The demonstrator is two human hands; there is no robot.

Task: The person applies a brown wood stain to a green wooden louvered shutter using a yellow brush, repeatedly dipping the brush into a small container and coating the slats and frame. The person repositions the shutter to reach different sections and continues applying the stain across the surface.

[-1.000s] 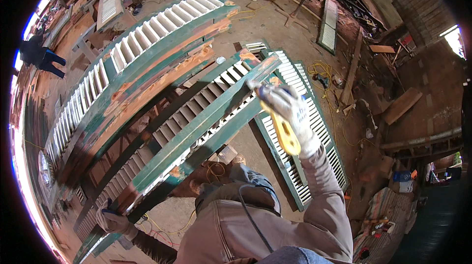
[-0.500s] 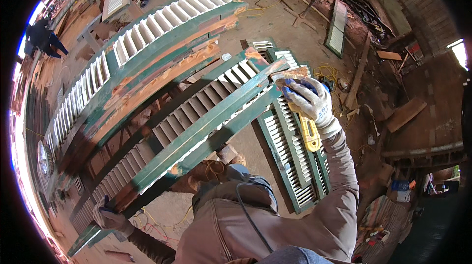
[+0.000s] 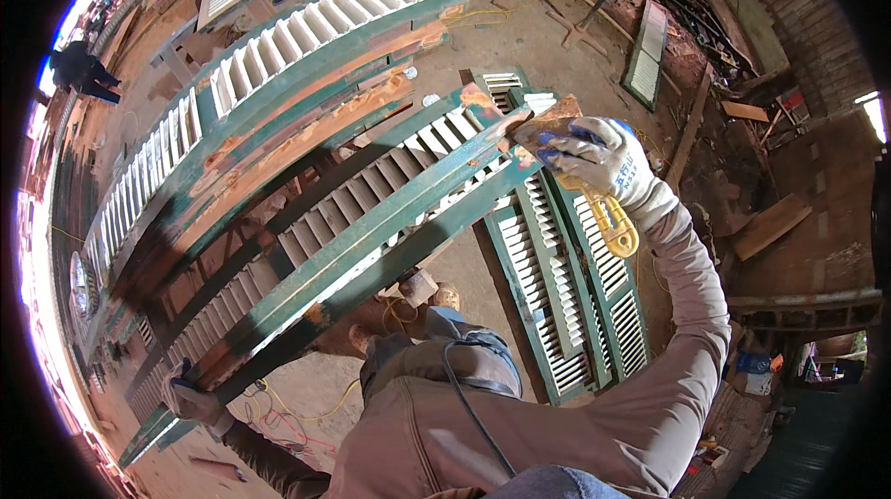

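1. Two ends of a long, green-painted wooden frame with pale louvre slats (image 3: pixel 357 256) are attended by separate hands; the frame is seen lying diagonally across the middle of the view.

2. Right hand, in a white glove with blue-marked fingers (image 3: pixel 594 160): the grip is curled firmly around a flat tool with a yellow plastic handle (image 3: pixel 608 216). The handle is left projecting below the palm, and the tool's brown-and-grey plate is held over the frame's upper end, where bare wood is exposed.

3. Left hand, in a dark-looking glove (image 3: pixel 190 399): the frame's lower end is touched. The fingers are partly hidden, so whether the grip is closed cannot be told.

4. Surroundings: a stack of green and bare-wood louvred frames (image 3: pixel 306 118) is placed beyond; green panels with white slats (image 3: pixel 580 276) are laid to the right; a thin yellow cable (image 3: pixel 325 420) is seen near the left forearm.

5. Possible faults, as judged: the wood could be gouged if the plate were tilted; the gloved fingers could be scraped if the tool slipped, being curled close to the plate; the frame could be shifted if the left-hand support were weak.
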